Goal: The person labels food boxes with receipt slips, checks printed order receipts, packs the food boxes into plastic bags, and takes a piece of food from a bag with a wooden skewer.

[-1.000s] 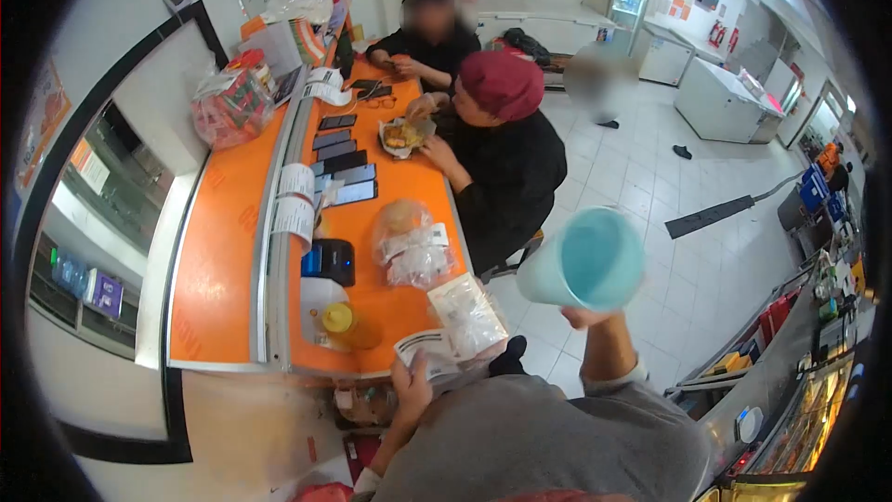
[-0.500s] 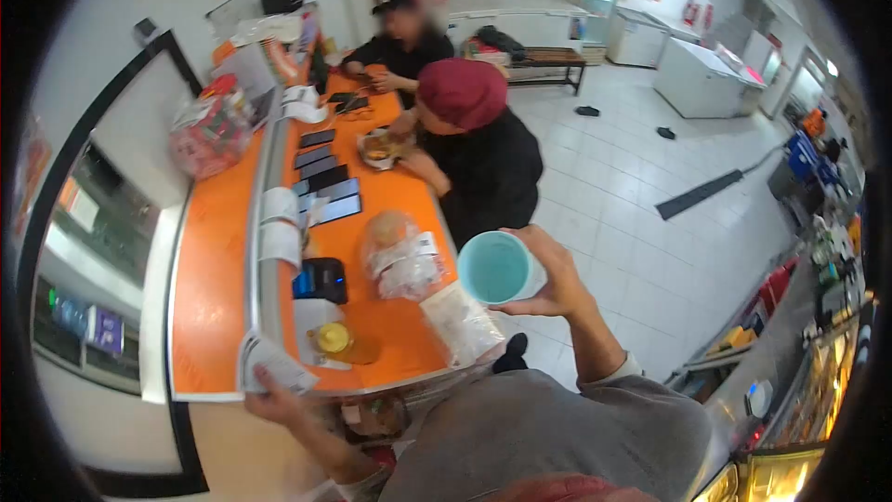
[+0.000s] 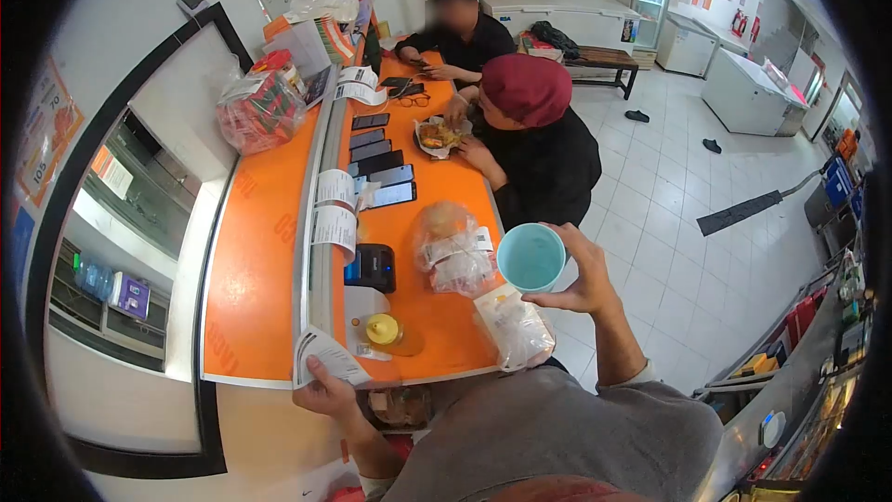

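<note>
the right hand (image 3: 578, 281) is closed around the side of a pale blue cup (image 3: 531, 258), its open mouth turned up toward the camera; whether anything is in it cannot be told. the left hand (image 3: 327, 395) pinches a printed paper slip (image 3: 325, 356), thumb on top, the print too small to read. the step in hand looks like holding cup and slip at once, one to each hand, with neither set down. just below the cup hand, a plastic-wrapped packet (image 3: 520, 330) lies at the edge of the orange desk (image 3: 446, 330); a yellow-capped bottle (image 3: 382, 330) stands just beyond the left hand, to its right. any next move would seem to call for keeping the cup upright and clear of the person in the maroon cap (image 3: 526, 91), seated beyond the right hand, and the slip off the bottle.
</note>
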The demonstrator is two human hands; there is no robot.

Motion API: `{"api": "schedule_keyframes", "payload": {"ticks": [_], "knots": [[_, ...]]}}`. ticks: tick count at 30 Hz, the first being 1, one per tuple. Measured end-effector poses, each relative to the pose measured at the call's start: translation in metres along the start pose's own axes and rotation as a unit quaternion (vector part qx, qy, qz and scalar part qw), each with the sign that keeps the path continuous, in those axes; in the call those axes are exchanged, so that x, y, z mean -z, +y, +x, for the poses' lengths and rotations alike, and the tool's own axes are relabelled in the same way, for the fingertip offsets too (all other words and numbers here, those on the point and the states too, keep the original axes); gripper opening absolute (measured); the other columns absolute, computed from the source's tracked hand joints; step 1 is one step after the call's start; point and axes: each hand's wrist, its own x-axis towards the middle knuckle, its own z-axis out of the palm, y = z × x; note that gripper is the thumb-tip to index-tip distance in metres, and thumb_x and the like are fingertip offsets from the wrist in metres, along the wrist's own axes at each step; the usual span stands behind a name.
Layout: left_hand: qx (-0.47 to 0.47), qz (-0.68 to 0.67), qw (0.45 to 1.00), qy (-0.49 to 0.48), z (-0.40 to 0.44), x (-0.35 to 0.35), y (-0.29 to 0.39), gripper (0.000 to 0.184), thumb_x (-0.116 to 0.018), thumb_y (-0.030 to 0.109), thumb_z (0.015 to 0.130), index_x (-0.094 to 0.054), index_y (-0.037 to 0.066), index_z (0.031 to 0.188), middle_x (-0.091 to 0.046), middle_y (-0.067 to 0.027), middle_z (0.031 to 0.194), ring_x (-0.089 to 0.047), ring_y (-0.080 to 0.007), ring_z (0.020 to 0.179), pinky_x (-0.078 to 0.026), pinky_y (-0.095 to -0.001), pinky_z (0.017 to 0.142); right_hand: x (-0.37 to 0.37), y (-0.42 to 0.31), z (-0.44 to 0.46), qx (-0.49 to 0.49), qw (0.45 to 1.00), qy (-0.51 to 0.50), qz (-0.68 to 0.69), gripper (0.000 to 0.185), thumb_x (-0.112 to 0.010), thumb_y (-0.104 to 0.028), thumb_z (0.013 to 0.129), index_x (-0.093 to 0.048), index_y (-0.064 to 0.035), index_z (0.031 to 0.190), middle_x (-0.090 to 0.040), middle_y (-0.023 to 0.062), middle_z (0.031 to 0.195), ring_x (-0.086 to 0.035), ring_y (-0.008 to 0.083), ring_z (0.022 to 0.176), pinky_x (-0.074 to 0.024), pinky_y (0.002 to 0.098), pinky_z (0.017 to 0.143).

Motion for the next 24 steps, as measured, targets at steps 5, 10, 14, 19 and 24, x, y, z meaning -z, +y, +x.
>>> {"api": "schedule_keyframes", "payload": {"ticks": [5, 10, 14, 19, 24], "knots": [[0.003, 0.125, 0.991, -0.054, 0.003, 0.004, 0.009, 0.028, -0.058, 0.014, 0.093, -0.062, -0.009, 0.079, -0.066, -0.0187, 0.071, -0.067, -0.0275, 0.061, -0.051, -0.0359, 0.054, -0.023, 0.010, 0.013, 0.004, 1.000, -0.025, 0.018, 0.079, -0.090, -0.031, 0.055, -0.057, -0.0010, 0.120, -0.064, 0.0134, 0.105, -0.060, 0.0264, 0.081, -0.0474, 0.0359, 0.071], [-0.019, 0.136, 0.989, -0.053, 0.003, 0.005, 0.009, 0.033, -0.056, 0.020, 0.095, -0.065, -0.012, 0.087, -0.067, -0.0182, 0.073, -0.067, -0.0220, 0.064, -0.053, -0.0333, 0.057, -0.044, 0.017, 0.043, 0.048, 0.998, -0.043, 0.028, 0.075, -0.091, -0.029, 0.055, -0.058, 0.0013, 0.116, -0.064, 0.0146, 0.106, -0.063, 0.0271, 0.084, -0.0497, 0.0356, 0.072], [0.006, 0.108, 0.994, -0.003, -0.002, 0.000, 0.005, 0.030, -0.060, 0.018, 0.093, -0.063, -0.009, 0.080, -0.064, -0.0162, 0.067, -0.064, -0.0248, 0.059, -0.051, -0.0352, 0.054, -0.066, 0.032, 0.053, 0.077, 0.995, -0.019, 0.058, 0.081, -0.090, -0.031, 0.057, -0.053, 0.0039, 0.120, -0.064, 0.0167, 0.105, -0.064, 0.0277, 0.090, -0.0508, 0.0363, 0.078], [-0.019, 0.136, 0.990, -0.005, -0.012, 0.016, -0.020, 0.024, -0.063, 0.014, 0.090, -0.061, -0.007, 0.078, -0.060, -0.0143, 0.068, -0.061, -0.0247, 0.062, -0.052, -0.0341, 0.054, -0.094, 0.075, 0.003, -0.034, 0.986, 0.139, 0.080, 0.078, -0.088, -0.027, 0.062, -0.048, 0.0023, 0.123, -0.063, 0.0161, 0.107, -0.065, 0.0269, 0.097, -0.0510, 0.0359, 0.084], [0.008, 0.078, 0.997, 0.006, -0.013, 0.010, -0.016, 0.024, -0.063, 0.011, 0.089, -0.057, -0.012, 0.087, -0.060, -0.0190, 0.076, -0.064, -0.0270, 0.068, -0.058, -0.0376, 0.060, -0.075, 0.086, -0.014, -0.090, 0.989, 0.114, 0.043, 0.088, -0.087, -0.026, 0.062, -0.039, 0.0009, 0.131, -0.059, 0.0170, 0.117, -0.062, 0.0275, 0.105, -0.0495, 0.0400, 0.090]]}}
